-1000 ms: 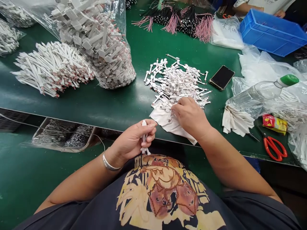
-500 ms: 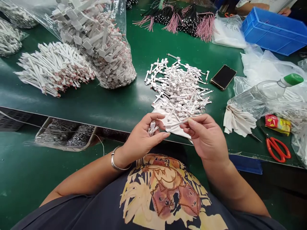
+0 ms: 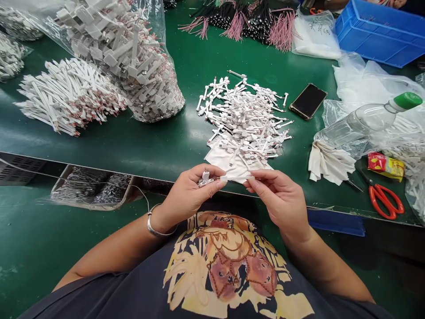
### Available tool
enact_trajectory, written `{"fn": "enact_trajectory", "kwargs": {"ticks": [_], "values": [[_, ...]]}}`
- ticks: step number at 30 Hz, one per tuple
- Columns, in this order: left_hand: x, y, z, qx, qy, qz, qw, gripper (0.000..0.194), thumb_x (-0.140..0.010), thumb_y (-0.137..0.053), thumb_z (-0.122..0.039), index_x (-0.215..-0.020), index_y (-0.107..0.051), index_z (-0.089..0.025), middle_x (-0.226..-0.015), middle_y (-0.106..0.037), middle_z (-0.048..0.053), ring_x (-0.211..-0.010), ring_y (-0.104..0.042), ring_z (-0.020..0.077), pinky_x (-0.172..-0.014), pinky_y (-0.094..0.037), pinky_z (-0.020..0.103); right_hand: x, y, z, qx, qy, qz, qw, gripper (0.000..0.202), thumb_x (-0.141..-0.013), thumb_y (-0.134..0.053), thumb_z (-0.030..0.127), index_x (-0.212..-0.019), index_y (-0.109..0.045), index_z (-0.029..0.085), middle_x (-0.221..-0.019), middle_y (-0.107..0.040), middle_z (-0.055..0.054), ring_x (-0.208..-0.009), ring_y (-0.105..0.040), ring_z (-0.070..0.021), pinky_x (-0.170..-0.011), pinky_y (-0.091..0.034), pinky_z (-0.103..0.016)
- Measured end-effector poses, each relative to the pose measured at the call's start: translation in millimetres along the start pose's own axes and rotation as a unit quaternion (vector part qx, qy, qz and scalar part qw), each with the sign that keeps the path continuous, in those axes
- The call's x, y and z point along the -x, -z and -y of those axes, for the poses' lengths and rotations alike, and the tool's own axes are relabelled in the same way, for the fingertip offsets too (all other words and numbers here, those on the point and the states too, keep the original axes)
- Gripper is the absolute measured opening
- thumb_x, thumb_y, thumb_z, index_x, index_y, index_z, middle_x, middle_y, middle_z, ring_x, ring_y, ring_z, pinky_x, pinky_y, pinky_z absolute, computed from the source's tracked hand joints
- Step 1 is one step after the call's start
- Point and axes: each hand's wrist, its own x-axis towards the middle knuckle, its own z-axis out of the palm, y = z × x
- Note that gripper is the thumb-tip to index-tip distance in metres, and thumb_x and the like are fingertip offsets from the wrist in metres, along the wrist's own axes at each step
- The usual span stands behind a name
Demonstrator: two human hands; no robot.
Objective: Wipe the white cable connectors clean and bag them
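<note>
Between both hands, low in front of my chest, a short white USB cable is stretched level. My left hand pinches its left end and also keeps several white cable pieces tucked in the curled fingers. The cable's right end is pinched by the thumb and fingertips of my right hand. Just beyond the hands, a loose heap of short white USB cables lies on the green table, its near part over a white cloth.
To the left stand a bulging clear bag of white connectors and a cable pile. On the right lie a phone, a green-capped bottle, a rag and red-handled pliers. A blue bin sits behind.
My hands have come together around the cable, which has turned from slanting to level. The left fingers now pinch its left end. The view has shifted slightly.
</note>
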Motion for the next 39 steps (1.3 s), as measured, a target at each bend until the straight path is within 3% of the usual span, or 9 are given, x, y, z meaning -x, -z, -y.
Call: {"fn": "enact_trajectory", "kwargs": {"ticks": [9, 21, 28, 30, 32, 34, 36, 37, 39], "values": [[0.8, 3.3, 3.5, 0.025, 0.012, 0.011, 1.0, 0.029, -0.075, -0.072, -0.033, -0.1, -0.068, -0.019, -0.083, -0.062, 0.002, -0.066, -0.05, 0.01, -0.06, -0.038, 0.02, 3.7, 2.0, -2.0, -0.001, -0.048, 0.023, 0.999, 0.017, -0.078, -0.07, 0.027, -0.094, -0.068, 0.021, -0.078, -0.071, -0.001, -0.069, -0.068, -0.0135, -0.066, -0.059, -0.027], [-1.7, 3.9, 10.0, 0.028, 0.026, 0.019, 0.999, 0.027, -0.076, -0.071, -0.034, -0.099, -0.067, -0.021, -0.082, -0.061, 0.0, -0.059, -0.045, 0.0074, -0.053, -0.033, 0.019, 2.8, 1.7, -3.0, 0.028, -0.019, 0.031, 0.999, 0.017, -0.077, -0.071, 0.025, -0.093, -0.068, 0.021, -0.083, -0.07, -0.001, -0.072, -0.065, -0.0126, -0.071, -0.056, -0.027], [-0.4, 3.2, 9.1, 0.071, 0.042, 0.03, 0.996, 0.021, -0.077, -0.071, -0.032, -0.093, -0.065, -0.021, -0.065, -0.052, -0.004, -0.054, -0.039, 0.006, -0.049, -0.03, 0.018, 0.9, 0.5, -5.9, 0.026, -0.026, 0.036, 0.999, 0.016, -0.079, -0.069, 0.029, -0.092, -0.068, 0.02, -0.082, -0.069, -0.001, -0.069, -0.064, -0.0118, -0.067, -0.054, -0.025], [-2.1, -0.1, 9.7, 0.129, 0.05, 0.031, 0.99, 0.015, -0.08, -0.068, -0.032, -0.088, -0.063, -0.02, -0.058, -0.047, -0.005, -0.051, -0.037, 0.0054, -0.046, -0.028, 0.016, 1.4, -1.7, -6.1, 0.037, -0.026, 0.071, 0.996, 0.015, -0.083, -0.064, 0.031, -0.091, -0.067, 0.019, -0.078, -0.069, -0.001, -0.067, -0.063, -0.0116, -0.064, -0.053, -0.025], [-5.4, -4.4, 9.9, 0.194, 0.067, 0.033, 0.978, 0.015, -0.083, -0.064, -0.033, -0.082, -0.059, -0.019, -0.055, -0.044, -0.005, -0.047, -0.034, 0.0044, -0.043, -0.026, 0.015, 2.0, -3.4, -5.2, 0.081, 0.005, 0.144, 0.986, 0.016, -0.086, -0.06, 0.032, -0.091, -0.068, 0.019, -0.078, -0.069, -0.001, -0.069, -0.063, -0.0119, -0.066, -0.052, -0.025], [-9.6, -8.4, 8.8, 0.248, 0.097, 0.042, 0.963, 0.017, -0.083, -0.062, -0.032, -0.077, -0.055, -0.017, -0.055, -0.044, -0.005, -0.044, -0.032, 0.0034, -0.041, -0.023, 0.013, 1.8, -2.2, -2.7, 0.137, 0.068, 0.246, 0.957, 0.017, -0.087, -0.058, 0.03, -0.094, -0.068, 0.019, -0.083, -0.07, -0.003, -0.075, -0.064, -0.0125, -0.071, -0.05, -0.024], [-13.5, -10.4, 5.9, 0.287, 0.127, 0.057, 0.948, 0.018, -0.082, -0.061, -0.03, -0.073, -0.054, -0.016, -0.058, -0.048, -0.004, -0.042, -0.032, 0.0025, -0.038, -0.023, 0.013, -0.4, 4.8, 1.1, 0.173, 0.116, 0.303, 0.93, 0.017, -0.088, -0.059, 0.029, -0.096, -0.068, 0.018, -0.088, -0.07, -0.003, -0.079, -0.064, -0.0125, -0.074, -0.049, -0.023], [-15.1, -10.6, 3.8, 0.303, 0.141, 0.063, 0.94, 0.018, -0.081, -0.06, -0.028, -0.072, -0.054, -0.015, -0.061, -0.05, -0.002, -0.042, -0.034, 0.0026, -0.037, -0.025, 0.013, -2.3, 11.0, 3.2, 0.193, 0.126, 0.294, 0.928, 0.017, -0.088, -0.058, 0.029, -0.096, -0.068, 0.017, -0.087, -0.07, -0.003, -0.079, -0.063, -0.0123, -0.074, -0.048, -0.023], [-17.2, -9.8, -1.5, 0.332, 0.175, 0.064, 0.925, 0.015, -0.081, -0.058, -0.025, -0.071, -0.055, -0.013, -0.067, -0.056, 0.001, -0.043, -0.041, 0.0043, -0.036, -0.031, 0.014, -7.2, 28.7, 6.3, 0.263, 0.128, 0.201, 0.935, 0.016, -0.089, -0.057, 0.03, -0.093, -0.066, 0.017, -0.086, -0.069, -0.004, -0.079, -0.062, -0.013, -0.074, -0.047, -0.024]]}}
